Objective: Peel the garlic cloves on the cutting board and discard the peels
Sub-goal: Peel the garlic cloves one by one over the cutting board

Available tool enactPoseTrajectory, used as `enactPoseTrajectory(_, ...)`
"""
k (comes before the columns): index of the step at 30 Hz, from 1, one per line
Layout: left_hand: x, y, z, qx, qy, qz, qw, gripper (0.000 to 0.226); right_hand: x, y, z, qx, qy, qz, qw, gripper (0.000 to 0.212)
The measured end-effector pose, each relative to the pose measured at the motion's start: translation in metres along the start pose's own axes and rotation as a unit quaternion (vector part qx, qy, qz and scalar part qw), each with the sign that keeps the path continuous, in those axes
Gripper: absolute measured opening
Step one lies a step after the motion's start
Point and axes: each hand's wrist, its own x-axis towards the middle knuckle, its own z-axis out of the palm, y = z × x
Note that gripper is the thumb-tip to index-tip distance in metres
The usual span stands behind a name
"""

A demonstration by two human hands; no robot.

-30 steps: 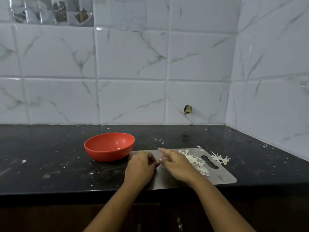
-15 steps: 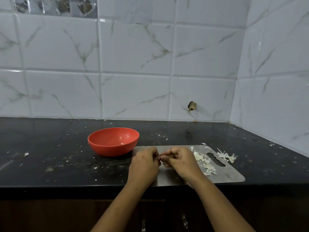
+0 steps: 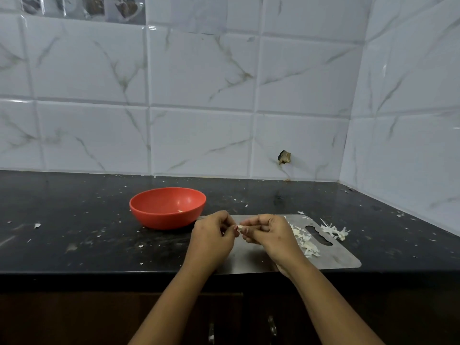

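Two hands are at work over one flat grey metal cutting board (image 3: 343,260). The left hand (image 3: 214,236) and right hand (image 3: 272,235), fingers curled, both pinch one small pale garlic clove (image 3: 241,228) between them, and fingertips hide most of it. There are two heaps of white peel: a board heap (image 3: 305,241) just right of the right hand and a counter heap (image 3: 334,231) further right, off the board. One round red plastic bowl (image 3: 168,207) stands beyond the left hand, holding one pale scrap (image 3: 180,211) too small to identify.
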Motion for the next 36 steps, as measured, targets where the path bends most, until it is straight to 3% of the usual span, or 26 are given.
enactPoseTrajectory(3,-0.003,0.0,0.002,0.029,0.021,0.054,0.998,0.009,0.001,0.001,0.0,-0.017,-0.004,0.007,1.0,0.006)
enactPoseTrajectory(7,-0.003,0.002,0.003,0.026,0.019,0.06,0.998,0.003,0.001,0.001,0.0,-0.031,-0.008,0.006,0.999,0.007)
enactPoseTrajectory(11,-0.004,0.004,0.004,0.011,-0.008,0.061,0.998,0.019,0.001,0.002,-0.002,-0.022,-0.002,0.0,1.0,0.008)
enactPoseTrajectory(17,-0.006,0.005,0.007,0.084,0.021,0.079,0.993,0.014,0.0,0.001,0.0,-0.097,0.016,-0.018,0.995,0.01)
enactPoseTrajectory(22,-0.007,0.005,0.008,0.081,0.033,0.057,0.995,0.012,-0.001,0.001,0.001,-0.139,0.047,-0.043,0.988,0.006)
enactPoseTrajectory(26,-0.004,0.001,0.005,0.017,0.018,-0.018,1.0,0.011,0.003,0.002,-0.003,-0.129,0.11,-0.026,0.985,0.014)
enactPoseTrajectory(28,-0.002,0.001,0.002,-0.053,0.005,-0.062,0.997,0.009,0.004,0.004,-0.009,-0.268,0.13,-0.033,0.954,0.01)
enactPoseTrajectory(30,-0.001,0.001,-0.001,-0.104,-0.002,-0.097,0.99,0.008,0.002,0.005,-0.015,-0.422,0.148,-0.03,0.894,0.016)
enactPoseTrajectory(33,0.0,0.002,-0.005,-0.154,-0.002,-0.136,0.979,0.007,0.0,0.005,-0.022,-0.534,0.167,0.015,0.829,0.025)
enactPoseTrajectory(36,0.0,0.002,-0.005,-0.179,0.001,-0.152,0.972,0.007,0.0,0.004,-0.02,-0.526,0.168,0.009,0.834,0.03)
